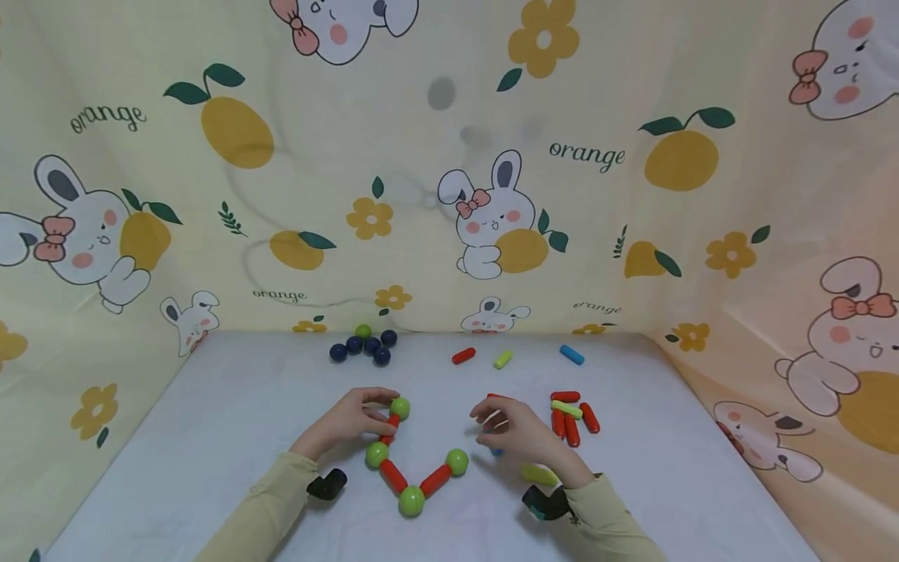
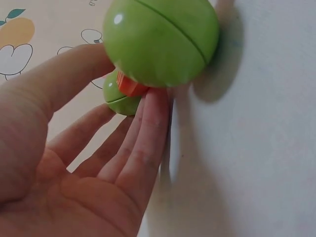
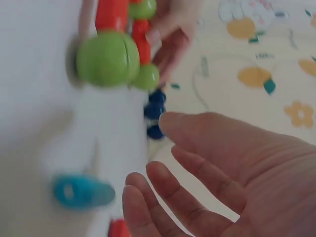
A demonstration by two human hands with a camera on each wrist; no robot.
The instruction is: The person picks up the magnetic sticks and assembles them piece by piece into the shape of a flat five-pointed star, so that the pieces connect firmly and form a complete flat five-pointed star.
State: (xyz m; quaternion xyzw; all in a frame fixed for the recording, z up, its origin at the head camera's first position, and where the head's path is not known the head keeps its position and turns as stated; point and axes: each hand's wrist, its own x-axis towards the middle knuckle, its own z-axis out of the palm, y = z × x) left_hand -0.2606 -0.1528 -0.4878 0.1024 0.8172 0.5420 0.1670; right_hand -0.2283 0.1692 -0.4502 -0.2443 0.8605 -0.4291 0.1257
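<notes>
A zigzag chain of green balls [image 1: 411, 501] and red sticks [image 1: 436, 479] lies on the white table [image 1: 232, 421]. My left hand [image 1: 375, 414] is at its upper end. Thumb and fingers [image 2: 148, 118] pinch the red stick [image 2: 129, 87] between the top ball [image 1: 399, 407] and the ball below it [image 2: 160, 39]. My right hand [image 1: 500, 425] hovers just right of the chain, fingers relaxed [image 3: 163, 197] and holding nothing. Beneath it a blue stick [image 3: 81, 191] lies on the table. A red stick [image 1: 497, 396] peeks out behind its fingers.
A pile of red sticks with one yellow-green stick [image 1: 572, 417] lies right of my right hand. Another yellow-green stick [image 1: 539, 474] sits near that wrist. Several dark blue balls [image 1: 365, 347] and a green one cluster at the back, beside loose red, yellow and blue sticks [image 1: 572, 354]. Printed cloth walls surround the table.
</notes>
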